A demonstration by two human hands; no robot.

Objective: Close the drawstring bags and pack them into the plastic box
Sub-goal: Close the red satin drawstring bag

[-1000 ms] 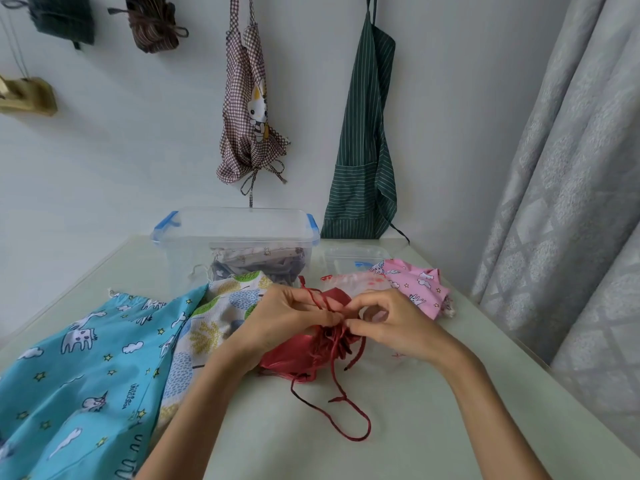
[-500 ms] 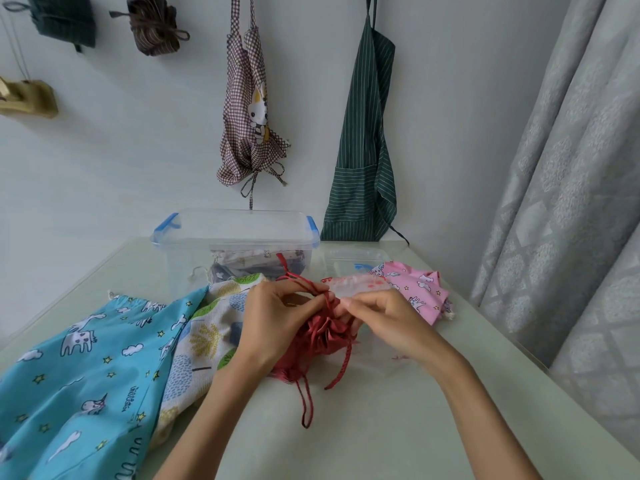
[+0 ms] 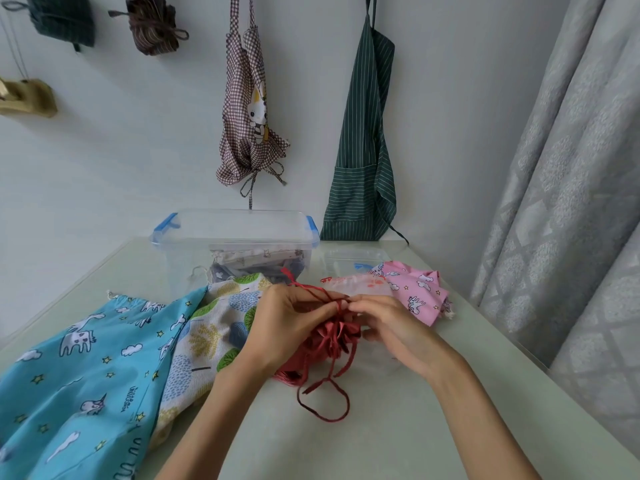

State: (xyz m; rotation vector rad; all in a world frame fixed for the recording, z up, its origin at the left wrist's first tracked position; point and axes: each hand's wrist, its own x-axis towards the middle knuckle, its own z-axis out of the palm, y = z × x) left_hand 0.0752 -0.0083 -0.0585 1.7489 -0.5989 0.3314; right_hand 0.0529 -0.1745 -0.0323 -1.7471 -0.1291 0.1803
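Observation:
A small red drawstring bag (image 3: 329, 341) lies gathered at its mouth in the middle of the table. My left hand (image 3: 287, 323) and my right hand (image 3: 391, 323) meet above it, each pinching the red cords (image 3: 311, 291). A loose loop of red cord (image 3: 332, 403) trails toward me. The clear plastic box (image 3: 235, 237) with blue latches stands behind, holding some folded bags. A blue unicorn bag (image 3: 79, 368), a tree-print bag (image 3: 214, 327), a sheer white bag (image 3: 360, 284) and a pink bag (image 3: 415, 292) lie around.
The box's clear lid (image 3: 349, 258) lies behind the pink bag. Two aprons (image 3: 363, 150) hang on the wall behind the table. A grey curtain (image 3: 571, 202) hangs along the table's right edge.
The hands have shifted slightly while working the cords at the bag's mouth. The trailing cord, pulled up short half a second ago, now lies in a loop on the table again.

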